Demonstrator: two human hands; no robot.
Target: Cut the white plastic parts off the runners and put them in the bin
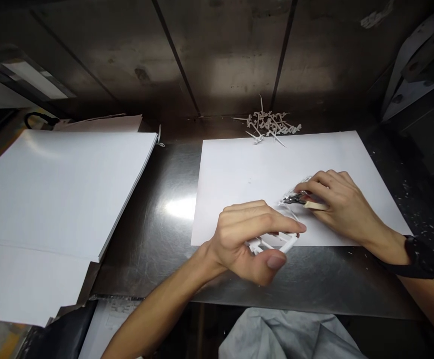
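Observation:
My left hand (243, 232) is closed around a small white plastic frame-like part (288, 243), pinched between fingers and thumb. My fingers hide much of it. A thin curved white strip rises from near the part toward the cutter tips. In my right hand (342, 204) is a pair of small nippers (295, 199) with metal jaws and a pale handle. Their jaws point left, at a bit of white plastic; whether they touch it I cannot tell. More thin white plastic shows just behind the right fingers. Both hands are over a white paper sheet (231, 169).
A pile of white plastic sprue scraps (271, 122) lies behind the sheet, against the metal back wall (231, 60). Large white boards (63, 189) are stacked at the left. The metal table (164, 269) has small white crumbs at right, near dark machinery (422, 119).

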